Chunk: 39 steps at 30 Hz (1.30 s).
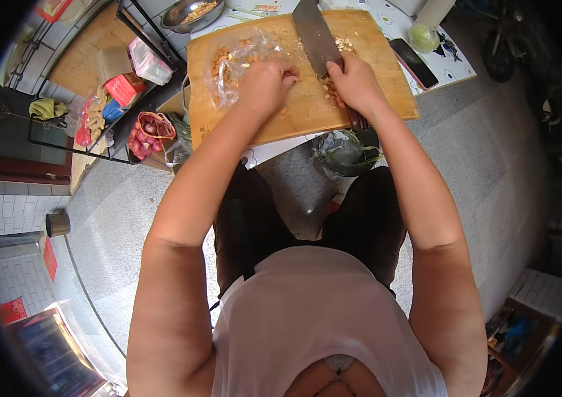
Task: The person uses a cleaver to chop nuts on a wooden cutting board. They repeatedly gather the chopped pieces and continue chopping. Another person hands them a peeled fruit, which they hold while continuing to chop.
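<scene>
My right hand grips a cleaver, its broad blade pointing away from me over a wooden cutting board. The wooden handle runs back under my palm, past the board's near edge. Chopped nuts lie beside the blade near my fingers, and pale nut pieces are on its far right side. My left hand is curled with thumb and fingertips together; whether something small is between them is hidden. It overlaps a clear plastic bag of almonds. One loose almond lies near my left wrist.
A metal bowl with nuts stands behind the board at left. A phone lies on the table at right. Below the near edge sits a lined bin. A rack with packages and a net bag of red onions stand left.
</scene>
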Tool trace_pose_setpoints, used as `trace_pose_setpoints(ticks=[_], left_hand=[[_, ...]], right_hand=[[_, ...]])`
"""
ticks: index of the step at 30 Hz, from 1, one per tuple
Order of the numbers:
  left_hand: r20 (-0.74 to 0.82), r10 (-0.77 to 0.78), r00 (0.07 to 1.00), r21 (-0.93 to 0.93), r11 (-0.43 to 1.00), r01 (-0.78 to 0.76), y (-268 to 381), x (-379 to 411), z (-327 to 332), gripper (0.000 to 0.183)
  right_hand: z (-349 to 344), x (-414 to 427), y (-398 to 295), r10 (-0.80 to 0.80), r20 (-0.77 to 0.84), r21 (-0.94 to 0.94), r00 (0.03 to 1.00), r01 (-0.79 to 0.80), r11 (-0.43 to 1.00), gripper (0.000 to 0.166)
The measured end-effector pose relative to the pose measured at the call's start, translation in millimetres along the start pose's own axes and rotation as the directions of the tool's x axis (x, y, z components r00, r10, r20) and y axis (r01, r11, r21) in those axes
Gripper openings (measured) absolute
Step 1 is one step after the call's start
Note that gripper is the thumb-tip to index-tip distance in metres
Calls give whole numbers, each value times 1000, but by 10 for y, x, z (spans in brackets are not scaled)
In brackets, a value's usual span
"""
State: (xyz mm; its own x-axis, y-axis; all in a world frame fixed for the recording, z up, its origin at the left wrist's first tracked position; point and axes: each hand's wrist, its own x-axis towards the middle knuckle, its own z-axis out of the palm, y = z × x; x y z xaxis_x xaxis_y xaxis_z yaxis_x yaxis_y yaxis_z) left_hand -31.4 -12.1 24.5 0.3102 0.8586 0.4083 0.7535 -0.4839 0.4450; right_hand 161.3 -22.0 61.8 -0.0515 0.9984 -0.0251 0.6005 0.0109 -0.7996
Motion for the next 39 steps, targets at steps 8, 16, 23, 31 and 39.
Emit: trace_pose_setpoints(ticks=[8, 16, 23, 31, 39], left_hand=[[82, 43, 996, 37, 998, -46, 172, -427, -125, 16], [-20, 71, 997, -48, 996, -72, 199, 9, 216, 11], [-28, 60, 998, -41, 997, -62, 194, -36, 200, 5], [-1, 42, 999, 65, 997, -42, 190, -24, 143, 10], [-8, 37, 999, 71, 997, -37, 205, -12, 111, 12]], right_hand=[[-228, -195, 147, -30, -60, 200, 998, 41, 979, 26], [-57, -315, 204, -292, -61, -124, 955, 283, 951, 26], [10, -309, 188, -295, 4, -178, 955, 291, 940, 28], [192, -91, 49, -242, 43, -213, 969, 245, 946, 28], [108, -231, 20, -217, -29, -160, 976, 210, 965, 28]])
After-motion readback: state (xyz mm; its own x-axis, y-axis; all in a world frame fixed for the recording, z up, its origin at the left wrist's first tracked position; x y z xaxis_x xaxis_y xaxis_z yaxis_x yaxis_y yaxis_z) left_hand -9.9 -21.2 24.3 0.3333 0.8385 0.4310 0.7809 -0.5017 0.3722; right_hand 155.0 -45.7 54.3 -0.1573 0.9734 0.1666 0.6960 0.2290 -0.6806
